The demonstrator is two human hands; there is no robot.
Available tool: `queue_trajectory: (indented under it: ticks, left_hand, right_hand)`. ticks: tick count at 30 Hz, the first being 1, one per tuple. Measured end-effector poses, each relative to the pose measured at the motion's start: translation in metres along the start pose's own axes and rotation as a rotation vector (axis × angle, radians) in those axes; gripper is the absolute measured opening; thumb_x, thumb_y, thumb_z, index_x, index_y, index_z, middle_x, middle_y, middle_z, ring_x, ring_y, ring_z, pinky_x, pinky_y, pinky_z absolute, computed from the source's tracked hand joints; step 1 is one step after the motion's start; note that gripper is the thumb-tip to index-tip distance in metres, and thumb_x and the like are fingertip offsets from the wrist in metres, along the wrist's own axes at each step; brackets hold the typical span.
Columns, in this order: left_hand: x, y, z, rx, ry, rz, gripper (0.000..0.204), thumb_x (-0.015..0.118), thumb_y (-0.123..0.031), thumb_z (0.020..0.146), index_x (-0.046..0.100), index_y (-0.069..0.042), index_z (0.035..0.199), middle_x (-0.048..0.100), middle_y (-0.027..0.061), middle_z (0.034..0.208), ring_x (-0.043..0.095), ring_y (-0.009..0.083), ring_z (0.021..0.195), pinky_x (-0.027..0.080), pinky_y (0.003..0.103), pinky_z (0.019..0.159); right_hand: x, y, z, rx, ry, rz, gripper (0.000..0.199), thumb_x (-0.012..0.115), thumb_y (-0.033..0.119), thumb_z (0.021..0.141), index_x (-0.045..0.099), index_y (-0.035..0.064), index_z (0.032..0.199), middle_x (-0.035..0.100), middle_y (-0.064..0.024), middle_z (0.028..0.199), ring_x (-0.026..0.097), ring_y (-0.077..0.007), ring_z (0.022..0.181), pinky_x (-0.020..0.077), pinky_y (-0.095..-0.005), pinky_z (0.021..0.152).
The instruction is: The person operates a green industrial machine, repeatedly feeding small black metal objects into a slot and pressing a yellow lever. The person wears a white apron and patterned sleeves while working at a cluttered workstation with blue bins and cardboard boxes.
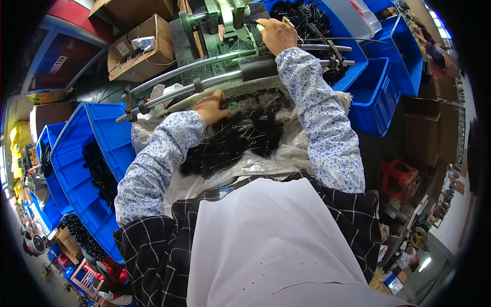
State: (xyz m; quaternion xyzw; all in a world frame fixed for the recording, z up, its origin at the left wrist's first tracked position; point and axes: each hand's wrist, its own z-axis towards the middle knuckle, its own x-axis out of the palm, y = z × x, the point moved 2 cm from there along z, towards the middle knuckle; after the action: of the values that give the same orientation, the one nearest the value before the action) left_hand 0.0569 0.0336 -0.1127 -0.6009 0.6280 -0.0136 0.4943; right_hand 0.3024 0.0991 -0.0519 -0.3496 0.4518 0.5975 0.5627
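The left hand (212, 108) rests on the far edge of a heap of black bristle brushes (232, 138), its fingers curled down into the bristles and pinching at 1 of them; which brush exactly, I cannot tell. The brushes are short and round, with thin twisted wire stems and stiff, spiky hair. They lie on a crumpled grey woven sack (266, 161) that covers the bench in front of the person.

The right hand (277, 35) is stretched further away, at a green metal machine (225, 23). Its fingers are pressed together around a small pale piece at the machine; the hand hides most of it. Between the 2 hands pass 2 shiny curved steel bars (184, 82), 1 with a black foam grip.

At the left stands a blue plastic bin (76, 169) with more black brushes inside, and other blue bins (378, 92) stand at the right. Both sleeves are of light cloth with small blue flowers.
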Motion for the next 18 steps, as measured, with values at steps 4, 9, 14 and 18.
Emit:
queue_trajectory:
  ticks: [4, 9, 14, 18]
  left_hand:
    - [-0.002, -0.014, 0.002, -0.054, 0.012, 0.073, 0.045, 0.067, -0.022, 0.072, 0.042, -0.004, 0.105, 0.058, 0.0155, 0.084, 0.058, 0.0291, 0.079, 0.044, 0.037, 0.073]
    - [-0.01, -0.012, -0.012, 0.08, -0.038, -0.128, 0.048, 0.065, -0.02, 0.07, 0.045, -0.004, 0.11, 0.056, 0.0119, 0.079, 0.057, 0.0249, 0.075, 0.044, 0.034, 0.071]
    - [-0.042, -0.043, -0.06, 0.169, -0.029, -0.206, 0.035, 0.063, -0.014, 0.07, 0.057, 0.0, 0.101, 0.058, 0.0108, 0.081, 0.057, 0.0217, 0.071, 0.047, 0.032, 0.068]
    - [-0.051, -0.046, -0.081, 0.243, -0.112, -0.306, 0.024, 0.061, -0.006, 0.068, 0.058, 0.0, 0.091, 0.05, 0.0063, 0.072, 0.048, 0.0118, 0.058, 0.043, 0.025, 0.056]
  right_hand:
    - [0.011, -0.008, 0.011, -0.103, -0.008, -0.018, 0.025, 0.055, 0.018, 0.082, 0.065, 0.0212, 0.105, 0.065, -0.0043, 0.091, 0.062, -0.0247, 0.082, 0.0485, -0.0371, 0.078]
    - [0.0, -0.009, 0.011, -0.11, 0.066, -0.109, 0.035, 0.059, 0.026, 0.082, 0.057, 0.0177, 0.116, 0.054, -0.0054, 0.104, 0.057, -0.0229, 0.096, 0.0436, -0.0391, 0.081]
    - [0.002, -0.022, -0.01, 0.035, -0.064, -0.03, 0.033, 0.06, 0.026, 0.078, 0.061, 0.0093, 0.105, 0.062, -0.0092, 0.093, 0.059, -0.0251, 0.092, 0.0454, -0.0412, 0.078]
    - [0.012, -0.014, -0.005, 0.005, -0.109, 0.129, 0.028, 0.058, 0.021, 0.075, 0.063, 0.0073, 0.099, 0.064, -0.0104, 0.085, 0.062, -0.0272, 0.084, 0.0481, -0.0403, 0.074]
